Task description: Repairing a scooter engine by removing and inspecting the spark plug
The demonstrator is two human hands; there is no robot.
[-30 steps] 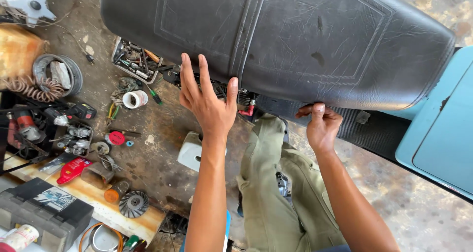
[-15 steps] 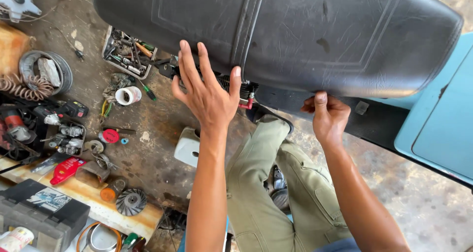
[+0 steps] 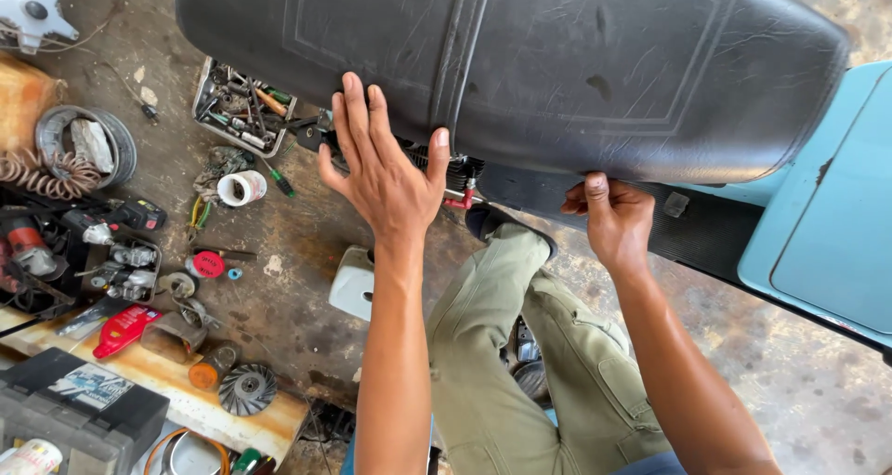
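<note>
**Hands at the seat's edge**

Lay scattered at far left on the concrete floor (image 3: 307, 252): a tray of small tools (image 3: 243, 108). Reached up flat against the black seat (image 3: 520, 66) overhead: left hand (image 3: 386, 173), fingers spread, gripping nothing. Curled farther right under the seat's lower rim: right hand (image 3: 615, 217), fingers pressed together. Stood rightmost: light-blue body panel (image 3: 827, 243).

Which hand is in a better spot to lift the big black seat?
Probably the right hand: its fingers already curl under the seat edge. The left hand lies open and flat against the seat's side, gripping nothing.
</note>
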